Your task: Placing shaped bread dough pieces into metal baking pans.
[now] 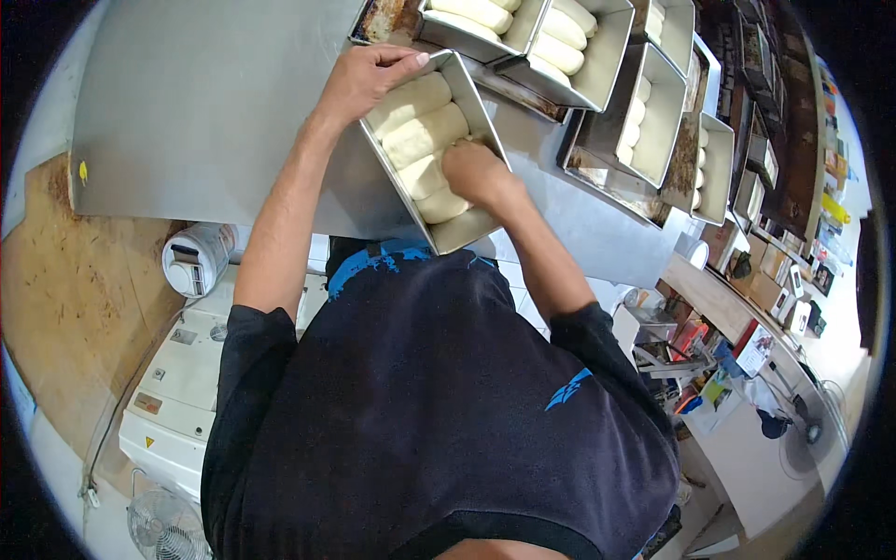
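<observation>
Just in front of my body, a metal loaf pan (467, 232) lies slanted at the edge of a steel worktable (210, 105). Several pale dough rolls (425, 134) sit side by side in it, touching one another. My left hand (369, 78) grips the pan's far left corner, thumb over the rim. Inside the pan, my right hand (481, 173) is curled into a fist against the rolls near the right wall. Its fingertips are hidden, and I see nothing held in it.
More loaf pans with dough (581, 52) stand on stained baking trays (616, 189) at the far right. A white machine (175, 392) and a lidded white bucket (199, 259) are at my left, with a fan (164, 525) behind. Cluttered shelving (763, 280) lies rightward.
</observation>
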Action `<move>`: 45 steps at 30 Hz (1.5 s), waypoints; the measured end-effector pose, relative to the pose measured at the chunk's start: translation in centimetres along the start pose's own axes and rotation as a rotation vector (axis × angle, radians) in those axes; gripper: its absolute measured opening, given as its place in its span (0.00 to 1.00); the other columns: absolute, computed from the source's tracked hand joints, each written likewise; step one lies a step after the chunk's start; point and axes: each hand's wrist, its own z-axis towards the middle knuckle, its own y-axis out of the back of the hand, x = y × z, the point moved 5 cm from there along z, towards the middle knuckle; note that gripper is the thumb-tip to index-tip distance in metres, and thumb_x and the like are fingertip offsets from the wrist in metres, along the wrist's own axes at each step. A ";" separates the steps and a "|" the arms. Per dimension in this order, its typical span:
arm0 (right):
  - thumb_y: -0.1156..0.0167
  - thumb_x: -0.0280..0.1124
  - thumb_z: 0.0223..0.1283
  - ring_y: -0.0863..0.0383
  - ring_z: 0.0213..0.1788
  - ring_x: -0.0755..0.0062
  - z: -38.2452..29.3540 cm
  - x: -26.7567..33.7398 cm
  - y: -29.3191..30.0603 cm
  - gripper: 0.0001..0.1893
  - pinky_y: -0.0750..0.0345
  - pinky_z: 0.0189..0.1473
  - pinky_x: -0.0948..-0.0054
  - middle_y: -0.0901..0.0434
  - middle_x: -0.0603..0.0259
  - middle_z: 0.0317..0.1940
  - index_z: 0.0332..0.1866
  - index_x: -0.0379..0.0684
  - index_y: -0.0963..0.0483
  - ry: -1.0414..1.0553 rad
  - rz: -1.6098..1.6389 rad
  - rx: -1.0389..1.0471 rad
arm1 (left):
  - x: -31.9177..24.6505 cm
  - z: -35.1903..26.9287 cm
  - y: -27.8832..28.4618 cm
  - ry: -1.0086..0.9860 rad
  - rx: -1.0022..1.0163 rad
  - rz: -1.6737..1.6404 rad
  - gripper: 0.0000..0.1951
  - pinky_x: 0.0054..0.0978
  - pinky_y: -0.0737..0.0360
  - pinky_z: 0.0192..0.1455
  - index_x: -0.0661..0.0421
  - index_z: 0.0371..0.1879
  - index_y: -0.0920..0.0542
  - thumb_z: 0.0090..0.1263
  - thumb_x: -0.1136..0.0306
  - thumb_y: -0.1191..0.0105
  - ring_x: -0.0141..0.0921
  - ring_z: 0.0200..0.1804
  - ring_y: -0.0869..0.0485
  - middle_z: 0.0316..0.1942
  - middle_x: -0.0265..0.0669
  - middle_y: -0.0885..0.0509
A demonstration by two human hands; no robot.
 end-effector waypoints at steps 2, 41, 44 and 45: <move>0.46 0.27 0.58 0.15 0.29 0.45 -0.1 0.0 0.3 0.13 0.19 0.37 0.53 0.13 0.43 0.29 0.31 0.31 0.15 0.007 -0.011 -0.008 | 0.0 0.1 0.0 -0.008 -0.004 0.000 0.20 0.21 0.19 0.45 0.58 0.50 0.09 0.74 0.52 0.35 0.24 0.39 0.15 0.43 0.32 0.07; 0.44 0.24 0.55 0.17 0.31 0.38 -0.5 -0.1 -0.5 0.11 0.21 0.39 0.51 0.13 0.42 0.30 0.34 0.28 0.16 -0.022 0.210 0.076 | 1.3 0.1 -0.5 -0.024 -0.016 -0.035 0.19 0.17 0.21 0.42 0.58 0.50 0.09 0.74 0.54 0.34 0.20 0.36 0.17 0.39 0.28 0.08; 0.45 0.24 0.56 0.16 0.31 0.39 -0.7 -0.3 -1.6 0.11 0.20 0.39 0.51 0.13 0.42 0.31 0.33 0.29 0.16 -0.033 0.185 0.100 | 0.6 0.0 -0.5 -0.011 0.000 -0.044 0.19 0.18 0.21 0.42 0.58 0.50 0.09 0.73 0.54 0.34 0.20 0.36 0.17 0.39 0.28 0.08; 0.45 0.24 0.56 0.16 0.31 0.39 -0.6 -0.5 -1.9 0.11 0.20 0.39 0.51 0.13 0.43 0.31 0.33 0.29 0.16 -0.035 0.174 0.112 | 0.4 -0.1 -0.4 -0.004 0.005 -0.047 0.19 0.18 0.21 0.42 0.58 0.50 0.09 0.73 0.54 0.34 0.20 0.36 0.17 0.39 0.28 0.08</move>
